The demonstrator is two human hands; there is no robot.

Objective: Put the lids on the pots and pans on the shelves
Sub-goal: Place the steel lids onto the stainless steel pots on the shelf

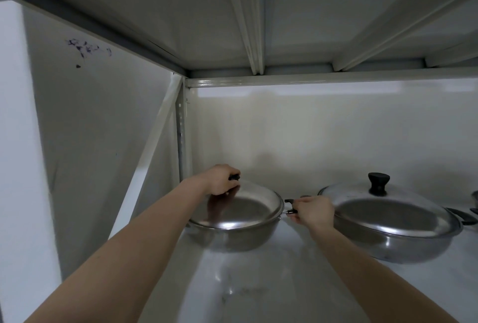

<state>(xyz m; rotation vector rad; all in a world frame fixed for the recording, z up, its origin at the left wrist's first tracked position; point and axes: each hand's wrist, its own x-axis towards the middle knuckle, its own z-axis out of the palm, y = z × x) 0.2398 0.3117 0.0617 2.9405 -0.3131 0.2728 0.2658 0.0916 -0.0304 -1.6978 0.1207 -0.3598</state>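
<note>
From the head view, my left hand [219, 180] was closed over the black knob [234, 176] of the steel lid [240, 206], the fingers wrapped around it so that little of the knob showed. The lid lay over the left pan [232, 237] on the white shelf [258, 284], close to the corner post [181, 136]. Whether its rim was fully seated all round I could not tell; the far edge looked a shade higher than the near one.

My right hand [314, 212] pinched the pan's small black side handle [291, 206], fingers narrow and holding it, steadying the pan.

Just beside that hand stood the second pan [393, 242], its own lid [382, 206] already on with its knob [379, 183] upright. Further right, a dark handle and another vessel's edge [475, 198] barely showed.

I judged the risks as these. If I let go while the lid sat tilted, it might slide or clatter off the rim, steel on steel being slick. Pushing down off-centre could rock the rounded pan on the smooth shelf. My right knuckles were near the neighbouring pan, so a careless pull on the handle could knock the two together and unsettle that lid too.
</note>
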